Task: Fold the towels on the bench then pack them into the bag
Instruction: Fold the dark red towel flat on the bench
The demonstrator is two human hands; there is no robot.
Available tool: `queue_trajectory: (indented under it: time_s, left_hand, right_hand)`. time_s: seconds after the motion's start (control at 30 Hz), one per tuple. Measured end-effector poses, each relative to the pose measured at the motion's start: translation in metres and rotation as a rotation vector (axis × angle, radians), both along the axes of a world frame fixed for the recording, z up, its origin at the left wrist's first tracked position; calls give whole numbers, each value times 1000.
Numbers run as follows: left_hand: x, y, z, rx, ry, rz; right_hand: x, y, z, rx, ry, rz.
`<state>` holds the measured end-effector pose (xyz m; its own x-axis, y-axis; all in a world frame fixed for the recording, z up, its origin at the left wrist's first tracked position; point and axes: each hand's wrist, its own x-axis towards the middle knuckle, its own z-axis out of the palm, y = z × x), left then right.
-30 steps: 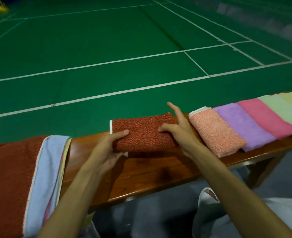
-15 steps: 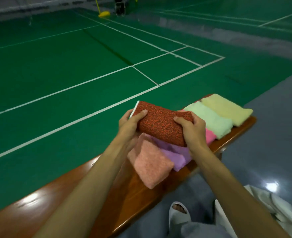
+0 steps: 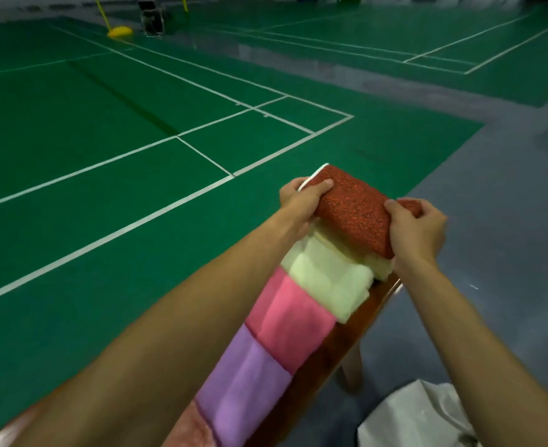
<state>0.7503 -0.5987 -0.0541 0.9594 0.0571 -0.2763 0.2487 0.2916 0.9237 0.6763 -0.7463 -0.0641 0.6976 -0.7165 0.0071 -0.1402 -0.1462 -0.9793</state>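
Observation:
A folded rust-red towel (image 3: pixel 355 209) is held over the far end of the wooden bench (image 3: pixel 356 330). My left hand (image 3: pixel 300 201) grips its left end and my right hand (image 3: pixel 416 232) grips its right end. Beneath it lie folded towels in a row along the bench: a pale yellow one (image 3: pixel 372 264) mostly hidden under the red towel, a light green one (image 3: pixel 330 275), a pink one (image 3: pixel 290 317), a purple one (image 3: pixel 243 382) and a salmon one (image 3: pixel 190 430) at the bottom edge. A white bag (image 3: pixel 417 417) sits on the floor at the lower right.
The bench runs from the lower left to its end near the right hand, with a wooden leg (image 3: pixel 351 366) below. Green court flooring with white lines (image 3: pixel 169 204) lies to the left, grey floor (image 3: pixel 508 237) to the right. A yellow net-post base (image 3: pixel 120 31) stands far off.
Both hands lifted the red towel off the bench and carried it right, past the salmon, purple and pink towels, to above the yellow towel at the bench end. The view turned right.

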Motion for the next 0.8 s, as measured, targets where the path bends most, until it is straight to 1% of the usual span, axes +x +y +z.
queue_trajectory:
  time_s: [0.07,0.13,0.23,0.27,0.3,0.33,0.37,0.4,0.43,0.5,0.57,0.67,0.73,0.8]
  left_hand:
    - [-1,-6,-21,263,-102,-34]
    - [-9,-5,-37,596,-260,-47]
    - [-22,0,-42,1144,-616,-9]
    - [-26,-2,-40,1268,-743,-27]
    - [-28,-5,-39,1349,-863,-88]
    - [-31,-9,-40,1405,-938,-189]
    - [-31,-11,-44,1444,-944,-310]
    - [-30,-12,-50,1476,-897,-416]
    - [-28,-9,-57,1496,-850,-476]
    - [-24,-6,-63,1519,-823,-495]
    - [-27,-6,-60,1526,-791,-545]
    - [-45,-2,-33,1577,-707,-662]
    - [-70,12,-13,1613,-715,-661]
    - [-104,37,7,1629,-745,-595]
  right_hand:
    - [1,-6,-17,-149,41,1]
    - [-4,-8,-36,-310,40,47]
    - [-8,-5,-49,-588,14,118]
    - [-6,-3,-47,-638,-1,161]
    - [-6,-1,-43,-669,0,210]
    - [-4,0,-42,-694,32,250]
    - [-3,-1,-43,-717,96,279]
    - [-3,-3,-46,-729,185,301]
    - [-4,-4,-50,-730,277,318]
    - [-6,-6,-57,-730,385,324]
    - [-8,-6,-58,-737,440,330]
    - [-16,-6,-43,-706,505,376]
    - [-29,-9,-29,-720,515,392]
    - [-52,-6,-15,-810,453,405]
